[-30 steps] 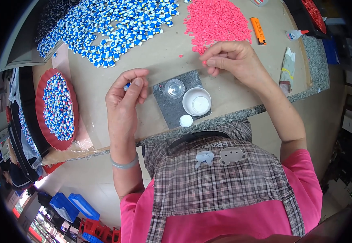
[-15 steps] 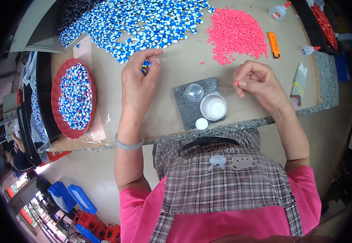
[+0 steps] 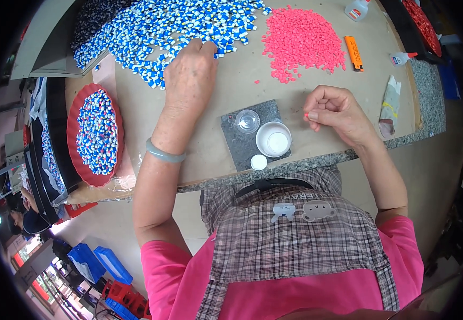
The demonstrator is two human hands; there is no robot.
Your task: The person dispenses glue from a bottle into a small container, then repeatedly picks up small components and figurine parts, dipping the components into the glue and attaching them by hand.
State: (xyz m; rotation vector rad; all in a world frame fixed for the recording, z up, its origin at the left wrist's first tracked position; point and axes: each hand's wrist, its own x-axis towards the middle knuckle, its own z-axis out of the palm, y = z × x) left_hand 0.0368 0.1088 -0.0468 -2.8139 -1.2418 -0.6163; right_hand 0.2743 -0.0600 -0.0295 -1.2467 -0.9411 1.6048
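Seemingly part done: mixed pieces (image 3: pixel 97 133) in one red dish (image 3: pixel 72 140) left of the slab (image 3: pixel 234 143); left over beyond it, one blue-white pile (image 3: pixel 146 34), one pink pile (image 3: pixel 303 45), uncountable. On it, one bowl (image 3: pixel 263 145), one cup (image 3: pixel 247 121), one cap (image 3: pixel 258 162). Right of it, pinched in the right hand (image 3: pixel 334 113), one pink piece (image 3: pixel 306 114); beyond-left, the left hand (image 3: pixel 191 74), fingertips hidden: cannot tell.

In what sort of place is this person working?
Probably a small-parts assembly workshop: a large pile of blue-and-white pieces and a heap of pink pieces lie on the worktable, with a red scalloped tray of small parts.
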